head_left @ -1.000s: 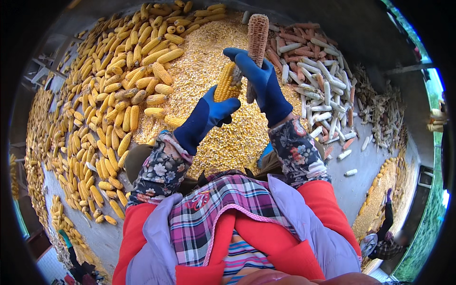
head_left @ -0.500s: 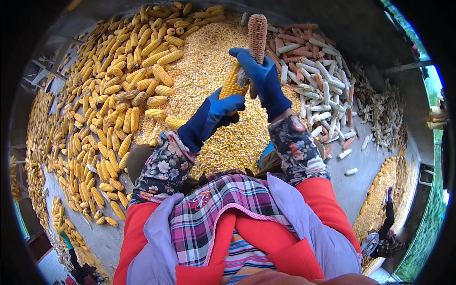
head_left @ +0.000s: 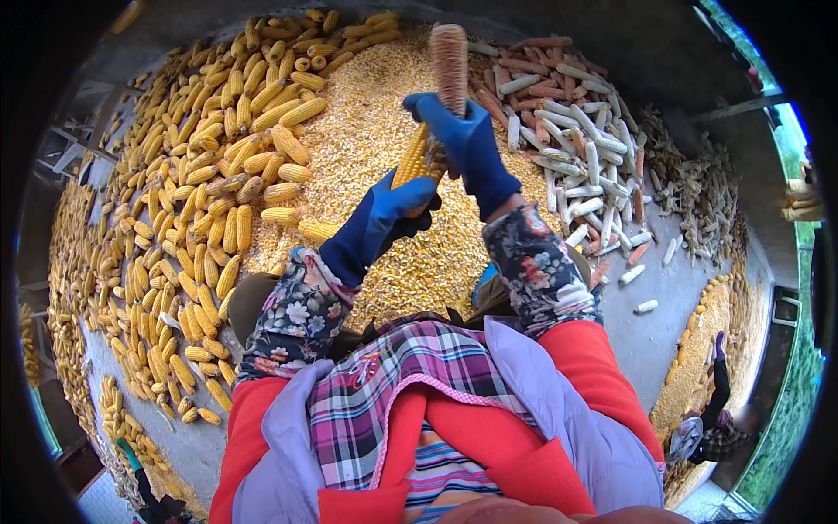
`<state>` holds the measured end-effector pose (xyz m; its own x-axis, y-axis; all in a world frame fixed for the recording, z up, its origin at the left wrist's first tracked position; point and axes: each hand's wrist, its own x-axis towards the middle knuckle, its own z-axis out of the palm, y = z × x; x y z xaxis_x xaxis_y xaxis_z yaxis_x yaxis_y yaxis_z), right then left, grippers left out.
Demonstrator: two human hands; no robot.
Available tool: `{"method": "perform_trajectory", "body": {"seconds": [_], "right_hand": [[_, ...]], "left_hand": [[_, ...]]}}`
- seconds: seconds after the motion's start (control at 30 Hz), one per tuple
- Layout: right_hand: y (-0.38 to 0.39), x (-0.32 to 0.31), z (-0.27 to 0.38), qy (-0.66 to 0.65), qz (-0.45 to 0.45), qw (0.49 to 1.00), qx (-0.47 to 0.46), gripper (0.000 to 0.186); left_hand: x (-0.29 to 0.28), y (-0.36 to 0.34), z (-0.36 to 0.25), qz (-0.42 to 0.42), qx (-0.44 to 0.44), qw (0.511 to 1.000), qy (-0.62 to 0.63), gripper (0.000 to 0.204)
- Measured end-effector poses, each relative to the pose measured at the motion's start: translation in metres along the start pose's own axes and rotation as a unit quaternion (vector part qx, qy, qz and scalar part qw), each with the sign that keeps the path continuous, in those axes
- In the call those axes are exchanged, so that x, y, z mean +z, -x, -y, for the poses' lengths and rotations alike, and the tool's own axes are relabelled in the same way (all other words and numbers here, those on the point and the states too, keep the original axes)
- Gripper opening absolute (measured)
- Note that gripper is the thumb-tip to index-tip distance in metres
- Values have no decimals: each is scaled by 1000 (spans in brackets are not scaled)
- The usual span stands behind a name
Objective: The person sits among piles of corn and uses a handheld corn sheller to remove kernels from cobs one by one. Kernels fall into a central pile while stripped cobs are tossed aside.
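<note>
My left hand (head_left: 393, 210), in a blue glove, is closed round the lower end of a yellow corn ear (head_left: 412, 166). Part of that ear's kernels look stripped on the side facing my right hand. In the same kind of glove, my right hand (head_left: 467, 144) grips a bare reddish corncob (head_left: 449, 65), whose upper end stands up past my fingers. The cob's lower part presses against the ear; my fingers hide some of the contact. Beneath both hands spreads a heap of loose corn kernels (head_left: 419, 271).
Whole corn ears (head_left: 201, 201) are piled on the left. Stripped white and red cobs (head_left: 594, 148) lie on the right, beside dry husks (head_left: 698, 192). Other people work at the lower right (head_left: 720, 428) and lower left (head_left: 157, 502), near more corn.
Both hands, with the ear and the cob, have shifted slightly left. The cob has slid a little against the ear, and both grips have stayed closed.
</note>
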<state>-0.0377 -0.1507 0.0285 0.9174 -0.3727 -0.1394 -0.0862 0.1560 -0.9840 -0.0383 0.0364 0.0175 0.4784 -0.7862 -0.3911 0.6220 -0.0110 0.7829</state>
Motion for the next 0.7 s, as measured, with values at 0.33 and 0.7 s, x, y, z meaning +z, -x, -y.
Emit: {"method": "perform_trajectory", "body": {"seconds": [0.33, 0.7], "right_hand": [[13, 8, 1, 19, 84, 991, -102, 26], [7, 20, -24, 319, -88, 935, -130, 29]], "left_hand": [[-15, -16, 13, -23, -3, 992, 125, 65], [4, -10, 12, -103, -20, 994, 11, 50]]}}
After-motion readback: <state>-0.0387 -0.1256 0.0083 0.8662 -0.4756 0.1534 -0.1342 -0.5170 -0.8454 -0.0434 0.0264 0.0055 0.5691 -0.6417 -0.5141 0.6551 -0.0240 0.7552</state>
